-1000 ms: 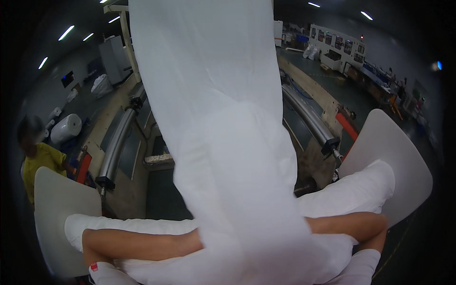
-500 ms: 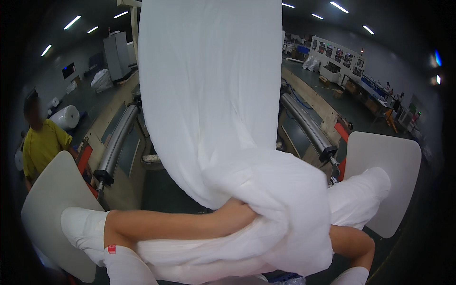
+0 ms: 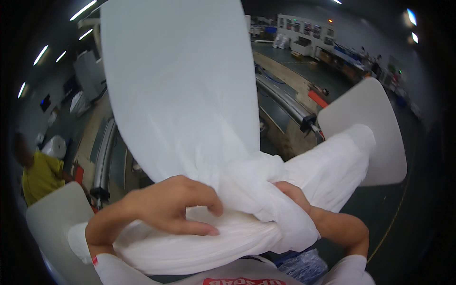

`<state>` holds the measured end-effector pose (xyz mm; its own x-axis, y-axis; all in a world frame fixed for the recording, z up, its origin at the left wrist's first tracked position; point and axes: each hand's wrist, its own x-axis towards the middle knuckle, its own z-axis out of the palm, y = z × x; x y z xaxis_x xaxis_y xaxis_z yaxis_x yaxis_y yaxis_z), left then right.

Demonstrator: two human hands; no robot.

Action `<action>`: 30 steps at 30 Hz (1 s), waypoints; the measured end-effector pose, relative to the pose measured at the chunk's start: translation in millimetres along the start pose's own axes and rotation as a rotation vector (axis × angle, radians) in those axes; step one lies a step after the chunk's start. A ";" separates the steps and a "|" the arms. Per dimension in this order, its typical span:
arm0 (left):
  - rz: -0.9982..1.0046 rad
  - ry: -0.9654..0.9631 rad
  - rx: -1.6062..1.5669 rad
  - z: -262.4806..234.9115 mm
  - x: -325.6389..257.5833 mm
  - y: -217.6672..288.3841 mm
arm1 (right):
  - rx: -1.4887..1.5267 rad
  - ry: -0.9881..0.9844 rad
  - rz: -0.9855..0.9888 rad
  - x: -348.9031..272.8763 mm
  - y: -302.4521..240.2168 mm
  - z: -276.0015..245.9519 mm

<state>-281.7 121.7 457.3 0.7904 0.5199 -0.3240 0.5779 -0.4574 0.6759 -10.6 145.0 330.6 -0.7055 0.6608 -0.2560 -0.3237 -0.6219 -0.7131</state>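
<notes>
A wide white sheet of soft material (image 3: 175, 76) hangs down in front of me. Its lower end is gathered and twisted around a white-wrapped roll (image 3: 327, 166) lying crosswise. My left hand (image 3: 178, 206) is over the roll's left part, thumb and fingers apart, with nothing between them. At the right of the gathered knot, my right hand (image 3: 292, 194) is closed on the bunched sheet, and folds hide part of its fingers. Each end of the roll carries a pale flat plate with rounded corners, the right plate (image 3: 380, 109) and the left plate (image 3: 52, 218).
Metal cylinders flank the sheet, the right cylinder (image 3: 285, 99) and the left cylinder (image 3: 103, 161). A person in a yellow top (image 3: 42, 175) stands at the far left near a white roll (image 3: 54, 147). Clear plastic (image 3: 304, 266) lies below my right hand. A large white machine (image 3: 306, 33) stands behind.
My left hand has come out of the folds and opened. My right hand, hidden before, now shows on the bunched material. The view has shifted, and the gathered sheet sits tighter against the roll.
</notes>
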 end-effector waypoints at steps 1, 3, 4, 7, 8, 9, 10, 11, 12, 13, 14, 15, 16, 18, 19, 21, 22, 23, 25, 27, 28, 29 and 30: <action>0.181 0.162 0.208 5.1 8.5 20.9 | -0.094 -0.022 -0.051 -1.4 8.4 -7.3; 0.571 0.484 0.583 20.0 35.2 50.6 | -0.608 -0.062 -0.399 9.9 18.8 2.3; 0.624 0.451 0.806 24.0 50.9 56.7 | -0.779 -0.034 -0.535 9.0 22.1 3.1; 0.696 0.264 0.751 27.4 97.5 60.3 | -0.670 -0.056 -0.449 -8.5 24.4 -3.8; 0.647 0.222 0.749 25.1 102.7 64.2 | -0.501 -0.100 -0.360 -17.7 22.0 -9.2; 0.620 0.194 0.797 23.5 105.9 70.1 | -0.318 -0.138 -0.267 -29.0 18.6 -13.8; 0.592 0.167 0.844 22.6 107.0 77.3 | -0.144 -0.177 -0.189 -39.9 15.6 -16.8; 0.563 0.141 0.893 22.2 108.3 82.6 | 0.000 -0.222 -0.139 -47.8 12.2 -19.9; 0.572 0.148 0.907 22.8 111.9 85.0 | 0.126 -0.252 -0.102 -56.4 9.0 -23.0; 0.580 0.155 0.921 24.2 114.9 86.5 | 0.227 -0.282 -0.074 -63.7 7.6 -24.9; 0.582 0.163 0.936 25.4 116.6 87.4 | 0.221 -0.260 -0.065 -67.6 6.7 -25.3; 0.574 0.149 0.963 26.1 116.6 90.0 | 0.217 -0.230 -0.056 -71.1 7.4 -25.5; 0.565 0.135 0.990 26.4 115.1 93.7 | 0.160 -0.188 -0.049 -76.8 8.3 -24.0; 0.523 0.137 0.965 27.2 111.3 99.6 | 0.042 -0.113 -0.025 -88.1 8.7 -17.6; 0.494 0.145 0.912 27.4 109.8 101.5 | -0.217 -0.197 -0.076 -92.0 3.9 -14.4; 0.525 0.222 0.813 29.8 110.6 99.2 | -0.750 -0.339 -0.168 -104.6 -14.5 -3.5; 0.573 0.286 0.766 32.3 114.0 92.3 | -0.692 -0.328 -0.173 -113.3 -21.4 10.2; 0.610 0.349 0.718 32.7 116.4 89.8 | -0.780 -0.269 -0.168 -111.4 -22.0 12.8; 0.754 0.345 0.670 26.8 123.8 88.6 | -0.954 -0.151 -0.156 -106.9 -21.6 17.5; 0.704 0.151 0.510 20.1 125.6 85.9 | -0.906 -0.181 -0.198 -112.0 -29.7 31.9; 0.582 -0.042 0.368 15.6 124.4 80.5 | -0.937 -0.199 -0.113 -114.8 -40.4 38.8; 0.461 -0.225 0.225 11.3 124.5 79.8 | -0.974 -0.214 -0.025 -117.8 -50.1 46.2; 0.317 -0.334 0.167 9.1 121.7 85.0 | -1.075 -0.225 0.046 -121.0 -55.3 53.5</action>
<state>-134.5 139.6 469.3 0.9390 0.0884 -0.3325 0.3009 -0.6793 0.6694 58.9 76.9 436.0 -0.8369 0.4867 -0.2503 0.3470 0.1183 -0.9304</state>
